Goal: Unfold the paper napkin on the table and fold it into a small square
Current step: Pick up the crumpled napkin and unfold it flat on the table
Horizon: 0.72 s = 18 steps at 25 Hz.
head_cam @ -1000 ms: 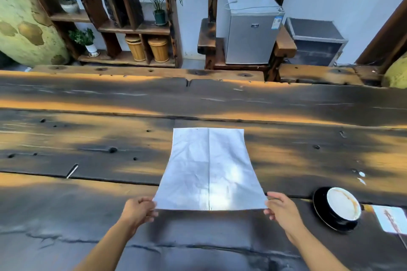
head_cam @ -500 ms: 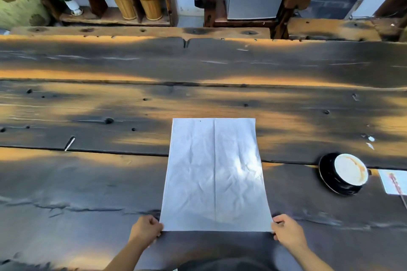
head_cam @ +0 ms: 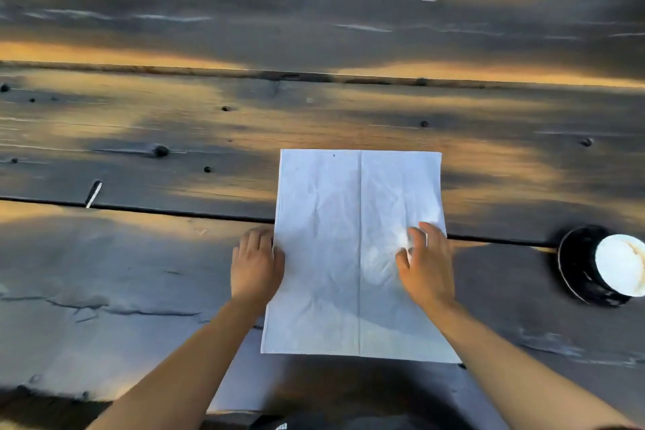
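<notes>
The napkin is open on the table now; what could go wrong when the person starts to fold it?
1. The napkin is thin and already wrinkled; the right hand pressing on it could bunch or tear it.
2. Its near edge seems to overhang the table edge, so it may slip off.
3. The cup stands close on the right; a wide arm sweep might knock it.

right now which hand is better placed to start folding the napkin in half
Probably the left hand: it rests at the napkin's left edge, ready to lift it over. The right hand lies spread flat on the right half, anchoring it.
</notes>
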Motion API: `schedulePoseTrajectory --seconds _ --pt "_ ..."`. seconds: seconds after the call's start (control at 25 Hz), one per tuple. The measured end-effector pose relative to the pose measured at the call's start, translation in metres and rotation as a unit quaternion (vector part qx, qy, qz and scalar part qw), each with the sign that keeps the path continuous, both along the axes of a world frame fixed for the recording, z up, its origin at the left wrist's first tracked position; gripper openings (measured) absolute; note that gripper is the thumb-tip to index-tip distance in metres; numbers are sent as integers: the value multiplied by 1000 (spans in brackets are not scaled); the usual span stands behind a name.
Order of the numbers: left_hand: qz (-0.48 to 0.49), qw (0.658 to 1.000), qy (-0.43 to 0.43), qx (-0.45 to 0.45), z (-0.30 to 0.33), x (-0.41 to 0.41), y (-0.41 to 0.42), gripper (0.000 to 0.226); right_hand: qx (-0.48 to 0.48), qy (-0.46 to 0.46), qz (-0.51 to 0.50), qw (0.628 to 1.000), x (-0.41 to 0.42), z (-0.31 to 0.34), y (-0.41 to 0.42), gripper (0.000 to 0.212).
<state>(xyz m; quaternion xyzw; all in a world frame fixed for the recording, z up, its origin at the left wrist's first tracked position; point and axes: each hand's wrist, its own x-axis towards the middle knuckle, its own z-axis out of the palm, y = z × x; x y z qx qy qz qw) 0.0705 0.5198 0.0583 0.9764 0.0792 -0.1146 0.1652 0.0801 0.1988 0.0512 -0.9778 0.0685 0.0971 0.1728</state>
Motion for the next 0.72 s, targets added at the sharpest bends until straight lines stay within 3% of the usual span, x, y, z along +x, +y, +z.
schedulePoseTrajectory --seconds 0.16,0.36,0.72 --pt "-129 991 -36 9 -29 77 -14 59 26 -50 139 989 75 -26 84 49" --pt "-193 980 -42 35 -60 141 -7 61 25 -49 227 972 141 -43 159 52" --pt "-185 978 -26 88 -63 154 -7 69 -40 -42 249 967 160 -57 132 60"
